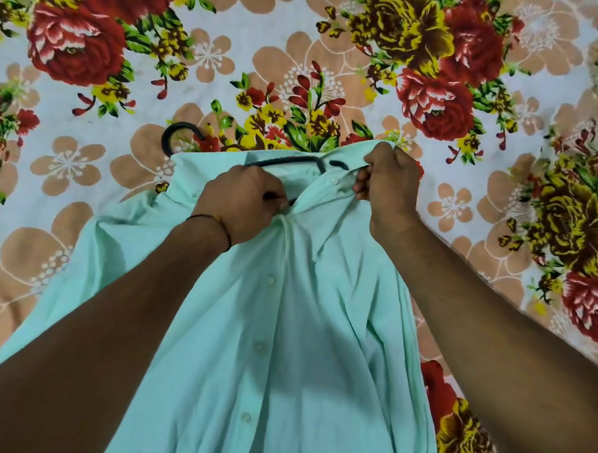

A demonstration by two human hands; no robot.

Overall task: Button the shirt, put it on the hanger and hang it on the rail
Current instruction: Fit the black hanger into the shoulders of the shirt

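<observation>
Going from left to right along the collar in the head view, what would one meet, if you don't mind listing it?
Hanger hook → left hand → right hand, all at the top of the shirt, which lies on the floral sheet.

Mint-green shirt [288, 329], front up on floral bedsheet, placket buttoned down the middle, collar end bunched and lifted. Black hanger [288, 162] partly inside the neck opening, curved hook [177, 137] poking out past the collar's left side.

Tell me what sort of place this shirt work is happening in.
Probably a bedroom at home, on a bed: a flowered bedsheet fills the whole view under the mint shirt, and a black hanger lies inside the collar. No rail shows.
</observation>
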